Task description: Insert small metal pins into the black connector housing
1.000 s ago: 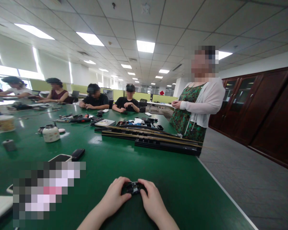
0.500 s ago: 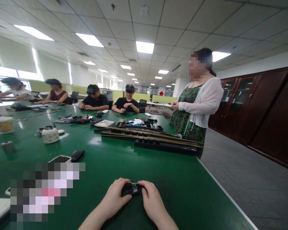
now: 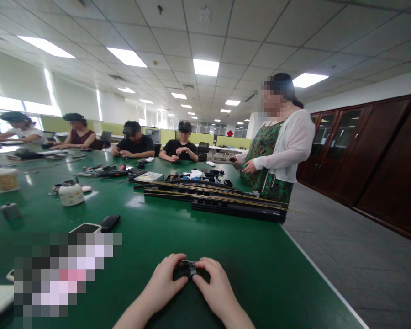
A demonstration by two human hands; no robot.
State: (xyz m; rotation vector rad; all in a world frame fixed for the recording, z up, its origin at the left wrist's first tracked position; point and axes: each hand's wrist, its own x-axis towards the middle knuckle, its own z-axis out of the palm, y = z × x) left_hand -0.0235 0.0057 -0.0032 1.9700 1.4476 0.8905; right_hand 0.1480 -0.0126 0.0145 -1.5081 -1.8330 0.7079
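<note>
A small black part with a silvery metal piece in its middle [image 3: 191,269] is held between my two hands, low over the green table [image 3: 150,246]. My left hand [image 3: 166,278] grips its left end between thumb and fingers. On the other side, my right hand [image 3: 215,281] pinches the right end, its thumb at the near edge beside the metal piece. Fingers cover both ends, and the part's exact kind is too small to make out.
Long black rails [image 3: 238,211] with thin brass-coloured rods lie across the table ahead. To the left are a white jar [image 3: 71,193], a metal cylinder [image 3: 10,211] and a black case [image 3: 110,223]. A person [image 3: 277,137] stands at the right edge; several others sit opposite.
My right thumb and fingers have shifted slightly left over the black part. The standing person has leaned forward and parted their hands, with a small dark thing in one.
</note>
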